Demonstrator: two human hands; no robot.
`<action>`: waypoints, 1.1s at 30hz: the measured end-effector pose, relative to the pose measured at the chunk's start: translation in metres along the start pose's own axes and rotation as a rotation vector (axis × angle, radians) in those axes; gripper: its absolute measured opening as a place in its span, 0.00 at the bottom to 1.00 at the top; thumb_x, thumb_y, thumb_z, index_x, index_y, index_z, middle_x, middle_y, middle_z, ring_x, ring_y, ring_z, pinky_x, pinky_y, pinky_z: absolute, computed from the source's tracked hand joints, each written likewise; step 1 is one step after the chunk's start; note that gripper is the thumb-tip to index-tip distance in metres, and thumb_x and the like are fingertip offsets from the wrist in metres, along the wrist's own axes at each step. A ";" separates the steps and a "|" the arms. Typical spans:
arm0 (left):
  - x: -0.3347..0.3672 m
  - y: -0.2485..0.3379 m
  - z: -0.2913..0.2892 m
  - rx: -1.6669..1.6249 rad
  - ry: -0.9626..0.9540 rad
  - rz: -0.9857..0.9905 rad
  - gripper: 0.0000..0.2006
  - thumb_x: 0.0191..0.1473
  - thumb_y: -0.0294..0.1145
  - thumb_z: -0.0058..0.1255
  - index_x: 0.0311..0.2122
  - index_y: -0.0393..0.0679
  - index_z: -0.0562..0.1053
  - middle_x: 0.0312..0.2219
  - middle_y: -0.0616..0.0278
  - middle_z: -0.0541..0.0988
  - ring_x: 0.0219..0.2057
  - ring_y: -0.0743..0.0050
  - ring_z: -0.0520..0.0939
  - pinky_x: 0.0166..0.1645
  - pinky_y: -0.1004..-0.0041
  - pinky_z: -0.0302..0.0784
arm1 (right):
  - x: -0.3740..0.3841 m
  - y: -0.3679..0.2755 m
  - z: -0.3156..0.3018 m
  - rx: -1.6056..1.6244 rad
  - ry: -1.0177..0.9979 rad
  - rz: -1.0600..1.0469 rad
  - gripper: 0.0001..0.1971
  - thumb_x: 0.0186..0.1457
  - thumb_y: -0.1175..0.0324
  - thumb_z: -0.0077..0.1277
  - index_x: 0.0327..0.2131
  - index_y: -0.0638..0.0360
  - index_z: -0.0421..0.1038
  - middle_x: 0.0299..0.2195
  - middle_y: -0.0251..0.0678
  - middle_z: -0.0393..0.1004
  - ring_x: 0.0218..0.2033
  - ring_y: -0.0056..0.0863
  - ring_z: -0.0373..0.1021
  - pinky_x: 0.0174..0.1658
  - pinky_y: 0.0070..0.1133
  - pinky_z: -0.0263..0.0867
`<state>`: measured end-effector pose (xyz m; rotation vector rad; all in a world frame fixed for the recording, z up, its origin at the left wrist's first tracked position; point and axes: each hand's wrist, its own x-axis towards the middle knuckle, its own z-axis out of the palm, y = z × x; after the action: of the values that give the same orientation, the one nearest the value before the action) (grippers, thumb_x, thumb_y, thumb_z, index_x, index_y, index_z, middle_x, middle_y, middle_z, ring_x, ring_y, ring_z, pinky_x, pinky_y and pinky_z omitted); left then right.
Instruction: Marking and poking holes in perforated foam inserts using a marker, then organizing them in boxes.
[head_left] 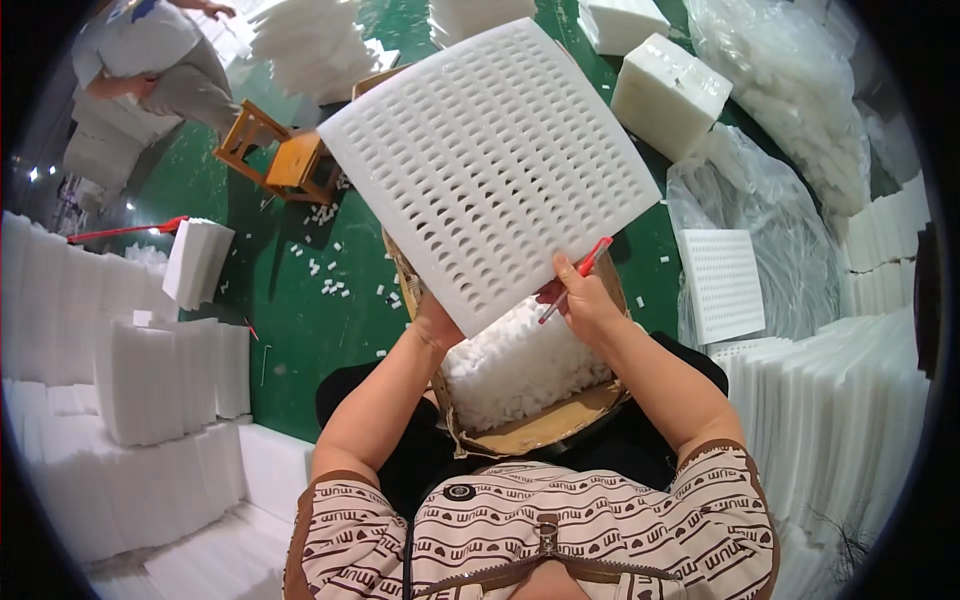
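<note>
A large white foam sheet (pixel 490 165), punched with rows of round holes, is held up in front of me over a cardboard box (pixel 545 430). My left hand (pixel 437 322) grips its near left corner, with the fingers mostly hidden beneath. My right hand (pixel 585 298) pinches the near right edge, thumb on top. A red pen (pixel 577 278) with a clear barrel is also held in my right hand, lying slantwise across the fingers. Inside the box, below the sheet, lies a heap of small white foam pieces (pixel 515 370).
Stacked white foam sheets line the left (pixel 160 380) and right (pixel 820 430). Another perforated sheet (pixel 722 285) leans by clear plastic bags (pixel 755 200) at right. A wooden chair (pixel 290 160) and scattered foam plugs (pixel 325 270) are on the green floor. A person (pixel 160 60) stands far left.
</note>
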<state>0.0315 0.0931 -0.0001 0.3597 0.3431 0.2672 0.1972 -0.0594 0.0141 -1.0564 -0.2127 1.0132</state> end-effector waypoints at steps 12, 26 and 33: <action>-0.008 -0.004 0.000 0.059 -0.120 -0.031 0.31 0.57 0.53 0.37 0.62 0.50 0.53 0.60 0.63 0.58 0.59 0.61 0.60 0.62 0.61 0.54 | -0.013 -0.018 -0.008 -0.100 -0.018 0.111 0.15 0.57 0.63 0.48 0.41 0.66 0.67 0.31 0.38 0.72 0.25 0.22 0.68 0.28 0.17 0.67; -0.030 0.095 -0.020 0.159 -0.409 0.237 0.32 0.57 0.61 0.31 0.61 0.52 0.58 0.58 0.60 0.62 0.58 0.59 0.63 0.60 0.56 0.58 | 0.004 -0.022 -0.037 -0.533 0.040 0.181 0.18 0.55 0.60 0.50 0.42 0.66 0.67 0.33 0.36 0.72 0.30 0.21 0.67 0.34 0.17 0.65; -0.042 0.059 -0.029 -0.034 -0.084 0.259 0.33 0.57 0.61 0.31 0.61 0.50 0.56 0.58 0.57 0.61 0.59 0.58 0.62 0.61 0.55 0.57 | 0.005 -0.030 -0.024 -0.653 0.190 0.036 0.17 0.56 0.59 0.49 0.40 0.65 0.69 0.32 0.34 0.72 0.30 0.20 0.67 0.35 0.15 0.63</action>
<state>-0.0287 0.1421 0.0084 0.3806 0.2089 0.5092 0.2318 -0.0736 0.0238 -1.7453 -0.3840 0.8841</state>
